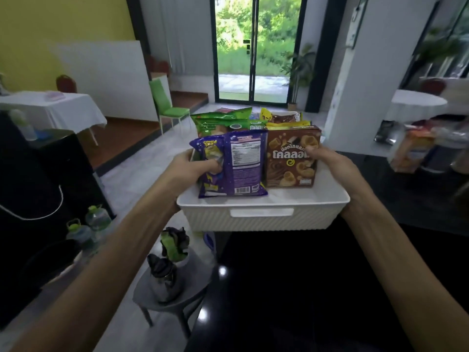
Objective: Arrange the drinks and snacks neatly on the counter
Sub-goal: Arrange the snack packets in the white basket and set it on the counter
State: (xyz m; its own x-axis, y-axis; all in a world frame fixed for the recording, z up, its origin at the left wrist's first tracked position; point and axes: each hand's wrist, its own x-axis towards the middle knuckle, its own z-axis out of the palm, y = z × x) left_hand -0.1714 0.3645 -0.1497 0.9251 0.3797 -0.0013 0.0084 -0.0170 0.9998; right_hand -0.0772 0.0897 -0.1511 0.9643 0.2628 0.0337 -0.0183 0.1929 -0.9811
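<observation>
A white ribbed basket (262, 218) sits at the left end of the black counter (317, 288), partly overhanging its edge. Snacks stand upright inside it: a purple snack bag (241, 163) in front, a brown chocolate snack box (289, 163) beside it, a green bag (219, 120) and yellow packs (281, 123) behind. My left hand (193, 166) is at the basket's left rim, its fingers curled round the purple bag. My right hand (327, 158) grips the right edge of the brown box at the basket's right rim.
Blurred snack packs and jars (416, 146) stand on the counter's far right. Below the counter's left edge is a grey stool (175, 295) with small pots. Water bottles (88, 224) and a black cabinet (38, 179) are at the left, a green chair (167, 107) farther back.
</observation>
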